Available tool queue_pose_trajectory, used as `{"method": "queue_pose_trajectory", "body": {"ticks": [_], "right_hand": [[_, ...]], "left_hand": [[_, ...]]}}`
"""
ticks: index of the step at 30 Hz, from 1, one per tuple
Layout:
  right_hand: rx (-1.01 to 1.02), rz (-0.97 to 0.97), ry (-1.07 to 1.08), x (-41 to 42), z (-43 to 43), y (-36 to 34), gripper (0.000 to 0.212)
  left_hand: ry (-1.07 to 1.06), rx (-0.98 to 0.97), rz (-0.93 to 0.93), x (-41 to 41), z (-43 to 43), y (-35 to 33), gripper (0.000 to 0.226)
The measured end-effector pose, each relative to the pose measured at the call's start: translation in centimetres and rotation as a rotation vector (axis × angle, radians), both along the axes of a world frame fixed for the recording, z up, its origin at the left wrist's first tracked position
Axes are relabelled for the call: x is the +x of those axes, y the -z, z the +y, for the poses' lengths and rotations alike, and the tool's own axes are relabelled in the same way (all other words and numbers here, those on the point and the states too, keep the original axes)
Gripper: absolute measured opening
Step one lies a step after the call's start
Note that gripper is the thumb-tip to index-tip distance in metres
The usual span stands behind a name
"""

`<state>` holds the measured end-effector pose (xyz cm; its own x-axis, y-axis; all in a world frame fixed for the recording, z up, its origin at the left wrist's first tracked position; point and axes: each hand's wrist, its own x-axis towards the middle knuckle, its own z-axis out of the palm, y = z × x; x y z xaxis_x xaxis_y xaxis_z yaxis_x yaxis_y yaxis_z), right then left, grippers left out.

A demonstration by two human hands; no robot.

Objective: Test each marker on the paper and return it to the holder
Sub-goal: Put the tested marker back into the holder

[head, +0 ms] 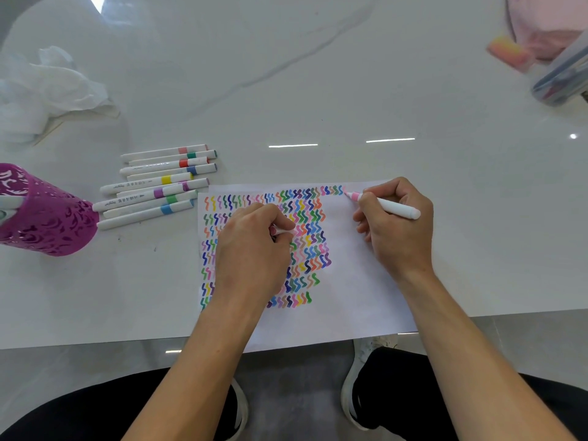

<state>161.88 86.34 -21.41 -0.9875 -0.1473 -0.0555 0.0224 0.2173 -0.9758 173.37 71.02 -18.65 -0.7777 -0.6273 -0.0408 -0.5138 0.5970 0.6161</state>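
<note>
Pinching a pink marker (386, 205), right hand (397, 229) marks far edge of paper (350, 281) (left hand (251, 249) pinches cap (281, 231)).

Left edge cuts off the purple holder (47, 214).

Right hand (394, 227) with pink marker (393, 207), tip on the squiggle-covered paper (350, 297); cap (281, 231) in left hand (251, 253)

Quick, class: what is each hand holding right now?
Left hand: pinches what looks like a small white marker cap.
Right hand: grips a white plastic marker with a pink tip, touching the squiggle-covered white paper.
</note>
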Motion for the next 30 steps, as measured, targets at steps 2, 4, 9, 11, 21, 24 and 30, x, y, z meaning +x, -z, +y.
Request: {"method": "queue_pose_trajectory", "body": {"ticks": [2, 4, 9, 11, 21, 24, 30], "right_hand": [[-0.002, 0.005, -0.021, 0.0, 0.1, 0.0, 0.016], [-0.013, 0.025, -0.032, 0.1, 0.1, 0.0, 0.015], [-0.075, 0.093, 0.016, 0.5, 0.4, -0.2, 0.011], [-0.078, 0.136, 0.030, 0.7, 0.5, -0.3, 0.009], [0.031, 0.220, -0.094, 1.9, 0.2, -0.8, 0.016], [-0.030, 0.156, -0.164, 2.4, 0.1, -1.6, 0.018], [-0.243, -0.024, -0.232, 2.8, -0.3, -3.6, 0.016]], "left_hand": [[0.000, -0.003, -0.003, 0.0, 0.0, 0.0, 0.012], [0.002, -0.005, -0.002, 0.0, 0.0, 0.1, 0.013], [0.014, -0.020, 0.017, 0.1, 0.0, 0.2, 0.014], [0.023, -0.039, 0.023, 0.3, 0.1, 0.3, 0.014], [0.064, -0.064, 0.153, 0.7, 0.2, 0.0, 0.012], [0.016, 0.080, 0.162, 0.5, 0.4, -0.4, 0.016], [-0.041, 0.474, 0.256, 0.7, 0.3, -0.9, 0.018]]}}
